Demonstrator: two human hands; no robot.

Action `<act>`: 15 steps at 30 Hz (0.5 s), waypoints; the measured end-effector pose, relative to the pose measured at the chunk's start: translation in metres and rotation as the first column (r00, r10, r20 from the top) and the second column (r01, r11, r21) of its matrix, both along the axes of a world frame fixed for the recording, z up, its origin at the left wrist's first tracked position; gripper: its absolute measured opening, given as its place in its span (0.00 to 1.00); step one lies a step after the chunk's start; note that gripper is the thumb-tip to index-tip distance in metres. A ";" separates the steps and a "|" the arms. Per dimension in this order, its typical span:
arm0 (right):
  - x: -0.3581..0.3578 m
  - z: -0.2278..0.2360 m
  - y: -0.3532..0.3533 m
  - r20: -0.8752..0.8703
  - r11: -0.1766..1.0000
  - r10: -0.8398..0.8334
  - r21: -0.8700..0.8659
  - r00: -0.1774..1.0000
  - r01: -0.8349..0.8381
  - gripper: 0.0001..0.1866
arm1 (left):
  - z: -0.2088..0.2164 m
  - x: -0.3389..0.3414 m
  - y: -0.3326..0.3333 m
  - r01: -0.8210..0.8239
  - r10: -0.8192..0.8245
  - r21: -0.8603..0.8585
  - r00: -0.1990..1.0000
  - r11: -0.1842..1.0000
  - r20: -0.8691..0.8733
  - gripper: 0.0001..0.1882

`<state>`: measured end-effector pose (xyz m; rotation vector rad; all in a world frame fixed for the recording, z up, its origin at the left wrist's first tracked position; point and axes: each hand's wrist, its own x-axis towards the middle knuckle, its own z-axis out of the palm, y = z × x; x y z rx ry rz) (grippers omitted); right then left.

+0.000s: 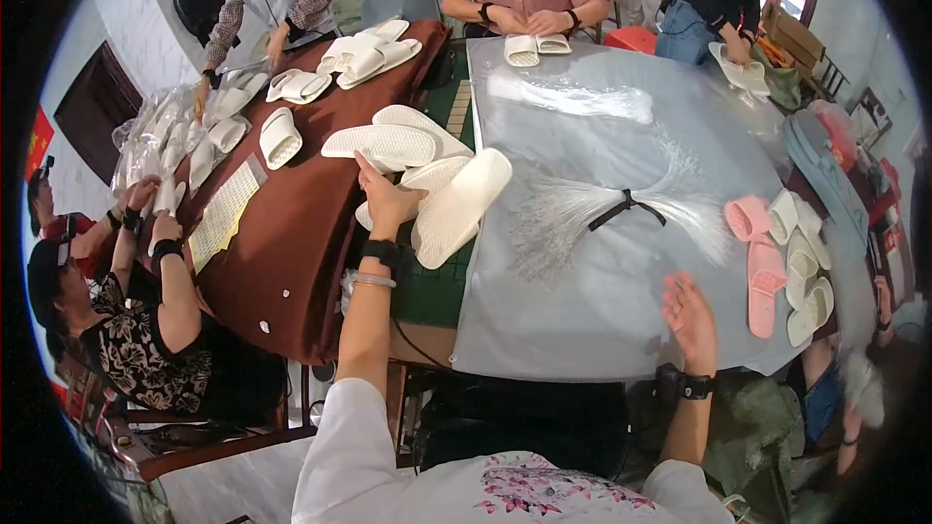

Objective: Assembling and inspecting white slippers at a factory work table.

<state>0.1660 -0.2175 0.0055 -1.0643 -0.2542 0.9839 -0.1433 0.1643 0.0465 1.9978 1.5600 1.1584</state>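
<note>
My left hand (390, 202) reaches over a loose pile of white slippers near the right edge of the brown-covered table. Its thumb and forefinger are spread, and the other fingers are partly hidden. Just beyond the fingertips lies one white slipper (379, 146), sole up. Another white slipper (462, 209) slants right of the thumb, bridging toward the grey-covered table. Above the grey cover, my right hand (691, 315) is open and holds nothing. A bundle of clear plastic strands (670, 213), tied with a black band (626, 207), lies between my hands and the far side.
Pink slippers (764, 272) and white slippers (801, 267) lie at the right edge. More clear strands (573, 99) rest farther back. Co-workers sit or stand around both tables, some handling slippers. A paper sheet (226, 213) and wrapped slippers (165, 136) are on the left.
</note>
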 end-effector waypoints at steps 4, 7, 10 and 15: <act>-0.022 0.005 0.014 0.113 0.993 0.104 -0.071 0.988 -0.096 0.21 | 0.012 0.000 0.000 -0.054 0.046 -0.093 0.995 0.994 -0.088 0.66; -0.054 0.021 0.036 0.123 0.948 0.318 -0.068 0.940 -0.312 0.22 | 0.022 -0.009 0.004 -0.051 0.039 -0.123 0.994 0.991 -0.099 0.61; -0.084 0.030 0.071 0.102 0.870 0.493 -0.039 0.864 -0.492 0.24 | 0.022 -0.014 0.005 -0.033 0.030 -0.115 0.999 0.993 -0.029 0.55; -0.112 0.003 0.158 0.079 0.848 0.515 0.095 0.854 -0.521 0.26 | 0.015 0.001 -0.013 -0.035 0.037 0.025 0.995 0.999 -0.089 0.41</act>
